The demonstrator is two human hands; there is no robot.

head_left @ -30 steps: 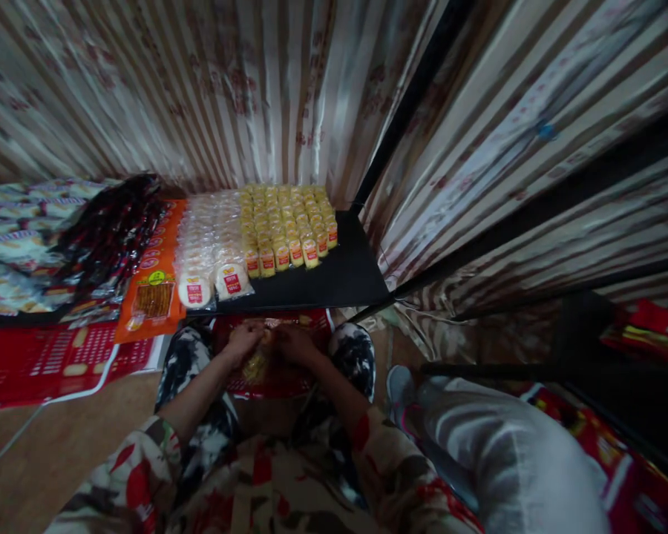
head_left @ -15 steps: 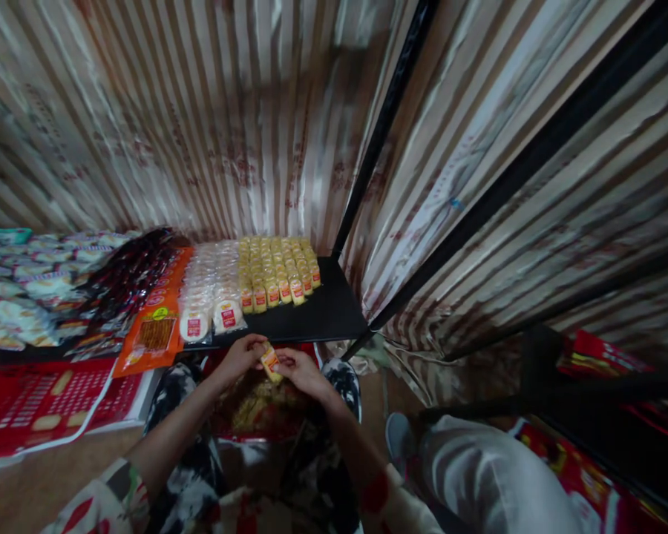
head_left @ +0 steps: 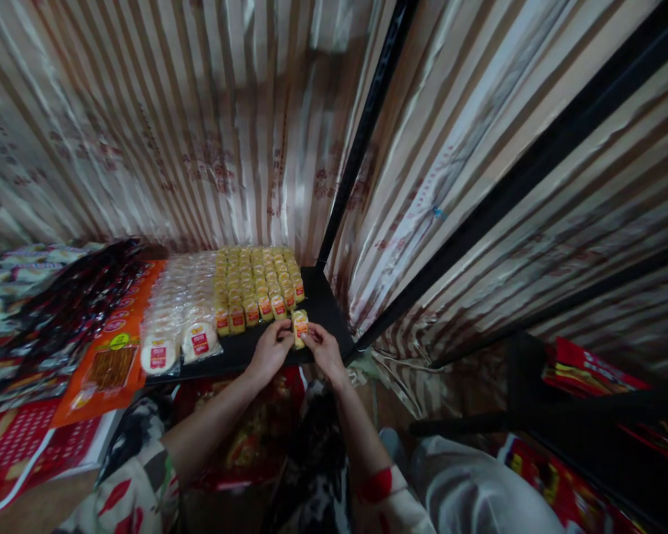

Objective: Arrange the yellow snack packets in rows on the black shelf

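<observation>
Between my left hand [head_left: 272, 347] and my right hand [head_left: 323, 350] is a small yellow snack packet [head_left: 300, 329] with a red and white label. Both hands pinch it upright, one at each side, over the front of the black shelf [head_left: 326, 304]. Just behind it stand rows of matching yellow packets [head_left: 259, 278], their labels facing me. To their left lie rows of round white crackers [head_left: 199, 341] in clear wrappers. Below my forearms is a red bag [head_left: 250, 437] with more packets, partly hidden by my arms.
An orange snack bag [head_left: 111, 363], dark shiny packets [head_left: 83, 297] and white packets [head_left: 0, 297] fill the shelf's left. Black posts [head_left: 361, 141] rise before a striped curtain [head_left: 228, 126]. At right are another person's light-trousered leg [head_left: 479, 482] and red packages [head_left: 590, 367].
Both hands have moved up and right with the yellow packet, from above the red bag to the shelf's front. The packet is now more upright. The view has shifted slightly.
</observation>
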